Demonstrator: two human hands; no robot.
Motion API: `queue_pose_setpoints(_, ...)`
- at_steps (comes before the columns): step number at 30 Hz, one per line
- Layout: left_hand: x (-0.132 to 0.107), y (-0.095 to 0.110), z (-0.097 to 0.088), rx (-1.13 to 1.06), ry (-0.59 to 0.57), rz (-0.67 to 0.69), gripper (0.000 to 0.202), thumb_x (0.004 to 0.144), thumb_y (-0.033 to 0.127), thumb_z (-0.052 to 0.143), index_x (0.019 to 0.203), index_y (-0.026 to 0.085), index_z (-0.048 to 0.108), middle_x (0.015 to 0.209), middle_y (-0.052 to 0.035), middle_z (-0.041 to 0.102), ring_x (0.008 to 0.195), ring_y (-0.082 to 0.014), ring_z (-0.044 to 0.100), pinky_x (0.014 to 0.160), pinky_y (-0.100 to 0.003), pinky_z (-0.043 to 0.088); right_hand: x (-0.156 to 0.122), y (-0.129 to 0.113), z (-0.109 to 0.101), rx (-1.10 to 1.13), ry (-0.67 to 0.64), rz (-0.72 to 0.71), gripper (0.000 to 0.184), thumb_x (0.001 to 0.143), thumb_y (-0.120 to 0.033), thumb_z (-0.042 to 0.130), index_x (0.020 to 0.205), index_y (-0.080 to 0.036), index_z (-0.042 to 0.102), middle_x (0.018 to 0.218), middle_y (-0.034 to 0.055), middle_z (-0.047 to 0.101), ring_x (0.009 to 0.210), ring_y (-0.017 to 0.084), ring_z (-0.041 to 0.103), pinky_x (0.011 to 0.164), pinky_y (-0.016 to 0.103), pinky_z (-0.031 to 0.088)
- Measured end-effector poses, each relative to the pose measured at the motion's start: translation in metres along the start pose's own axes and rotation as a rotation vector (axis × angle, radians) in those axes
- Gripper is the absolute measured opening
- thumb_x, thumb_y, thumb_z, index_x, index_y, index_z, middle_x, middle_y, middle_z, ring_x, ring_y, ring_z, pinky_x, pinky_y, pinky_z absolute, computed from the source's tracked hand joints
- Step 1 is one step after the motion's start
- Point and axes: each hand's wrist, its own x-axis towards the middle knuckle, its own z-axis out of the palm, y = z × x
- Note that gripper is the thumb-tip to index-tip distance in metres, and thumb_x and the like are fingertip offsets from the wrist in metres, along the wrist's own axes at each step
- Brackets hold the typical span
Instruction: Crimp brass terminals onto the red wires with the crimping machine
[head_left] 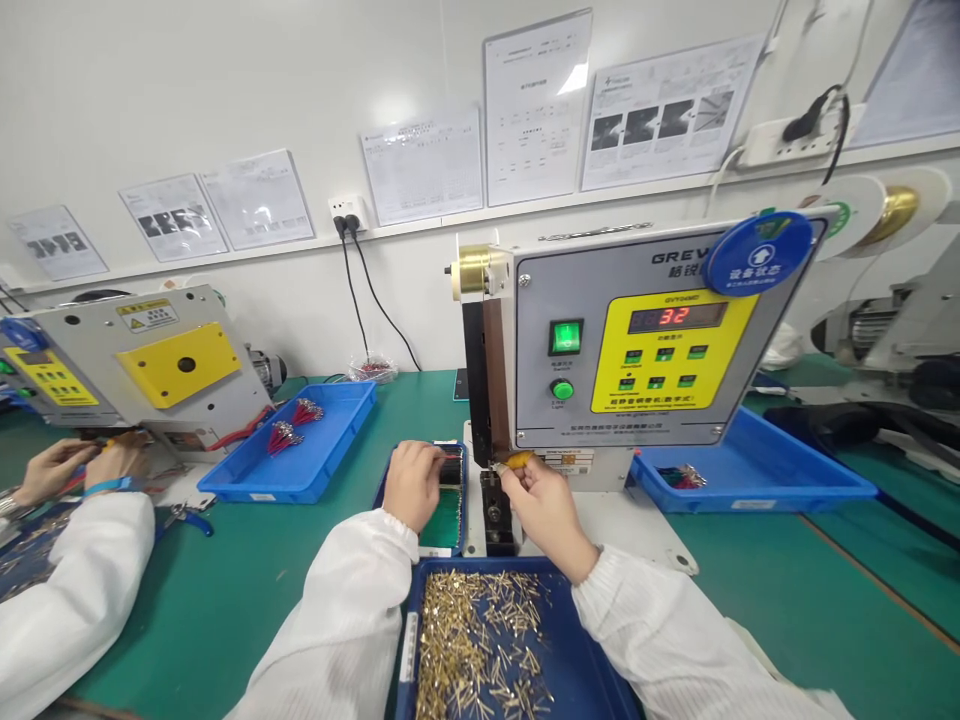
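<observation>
My left hand [412, 485] is over a small blue tray [384, 470] of black wires [452, 468] and green wires [441, 518]. Its fingers are pinched together near the black wires; what lies between them is hidden. At the foot of the grey taping machine [585, 370], my right hand [549, 508] is closed, thumb and fingertips meeting at the dark metal working head [495, 510]. Something small and metallic shows at those fingertips, too small to name. A yellow piece [517, 460] is at the index finger. Below both hands, a dark blue tray [585, 640] contains loose gold-coloured pins [450, 640].
Right of the machine stands a blue tray [795, 480] with a wire bundle [681, 477]. Another blue tray [322, 470] holds red wire bundles [285, 436]. At the left, a co-worker's hands [112, 462] work at a second machine [150, 360], near blue-handled pliers [187, 518].
</observation>
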Motion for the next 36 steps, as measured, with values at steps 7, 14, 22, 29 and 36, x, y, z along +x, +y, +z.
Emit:
queue_pose_setpoints(7,-0.001,0.041,-0.001,-0.09,0.091,0.176,0.017,0.091,0.012,0.046,0.096,0.019,0.061,0.09,-0.0052,0.063,0.088,-0.0184,0.05,0.079,-0.033,0.042,0.002,0.008,0.001,0.032,-0.005,-0.002,0.028,0.083,-0.046,0.051,0.068,-0.023,0.048,0.054,-0.002,0.056,0.047,0.016,0.053,0.047,0.026,0.04)
queue_pose_setpoints(14,-0.002,0.04,0.0,-0.092,0.069,0.16,0.018,0.091,0.012,0.046,0.095,0.019,0.062,0.091,-0.0052,0.063,0.088,-0.0182,0.05,0.077,-0.033,0.042,0.001,0.006,0.001,0.042,0.001,-0.001,0.028,0.083,-0.045,0.052,0.068,-0.023,0.047,0.055,-0.0007,0.058,0.048,0.016,0.054,0.047,0.026,0.04)
queue_pose_setpoints(22,-0.001,0.042,-0.002,-0.092,0.053,0.157,0.018,0.091,0.013,0.045,0.094,0.019,0.061,0.09,-0.0052,0.063,0.088,-0.0185,0.049,0.078,-0.033,0.043,0.001,0.001,0.001,0.028,-0.002,0.013,0.028,0.081,-0.045,0.052,0.065,-0.023,0.046,0.052,-0.0014,0.055,0.047,0.016,0.053,0.046,0.027,0.04)
queue_pose_setpoints(29,-0.002,0.041,-0.002,-0.101,0.033,0.139,0.02,0.092,0.016,0.043,0.095,0.019,0.063,0.09,-0.0064,0.063,0.088,-0.0187,0.052,0.079,-0.034,0.044,0.0,0.0,0.001,0.04,-0.002,0.01,0.027,0.081,-0.045,0.053,0.068,-0.023,0.049,0.053,-0.0014,0.057,0.047,0.016,0.054,0.047,0.027,0.041)
queue_pose_setpoints(36,-0.001,0.039,-0.006,-0.174,0.088,0.126,0.015,0.091,0.017,0.046,0.095,0.019,0.061,0.089,-0.0058,0.063,0.089,-0.0179,0.054,0.081,-0.033,0.045,0.002,-0.004,-0.009,0.059,-0.033,0.026,0.025,0.082,-0.043,0.052,0.069,-0.022,0.049,0.055,-0.0012,0.06,0.046,0.016,0.055,0.048,0.027,0.04)
